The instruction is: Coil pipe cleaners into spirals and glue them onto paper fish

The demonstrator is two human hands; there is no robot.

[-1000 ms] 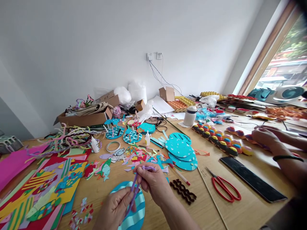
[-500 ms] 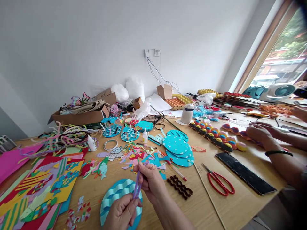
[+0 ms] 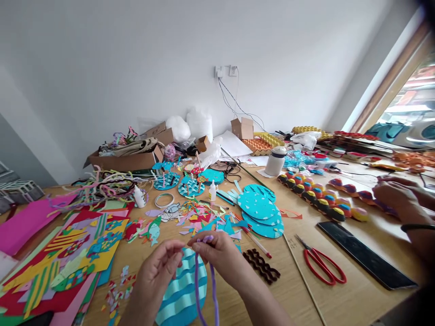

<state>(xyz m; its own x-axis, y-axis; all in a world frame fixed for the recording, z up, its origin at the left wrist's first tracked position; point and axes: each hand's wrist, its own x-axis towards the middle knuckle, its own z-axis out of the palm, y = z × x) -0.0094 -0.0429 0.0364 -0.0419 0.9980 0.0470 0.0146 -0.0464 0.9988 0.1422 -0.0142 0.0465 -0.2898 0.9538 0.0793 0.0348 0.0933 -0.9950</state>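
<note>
A purple pipe cleaner [image 3: 214, 290] hangs in a long loop from my right hand [image 3: 220, 260], whose thumb and fingers pinch it near a small twisted bit at the top. Close beside it, my left hand [image 3: 158, 269] is closed in a pinch; whatever lies between its fingertips is too small to make out. Beneath both hands lies a round blue disc [image 3: 183, 294] with wavy light-blue paper strips, partly covered by them. Crimped brown pipe cleaners [image 3: 261, 266] rest on the table right of my right hand.
Red-handled scissors [image 3: 322, 265], a thin stick [image 3: 302, 276] and a black phone-like slab [image 3: 365, 256] lie to the right. Paper scraps, blue discs [image 3: 260, 206] and a glue bottle [image 3: 212, 192] are ahead. Coloured paper [image 3: 64, 267] covers the left. Another person's hands [image 3: 399, 194] work at far right.
My left hand has left the lower part of the purple pipe cleaner and risen beside my right hand. The pipe cleaner now dangles in a wider loop. The view has turned slightly left.
</note>
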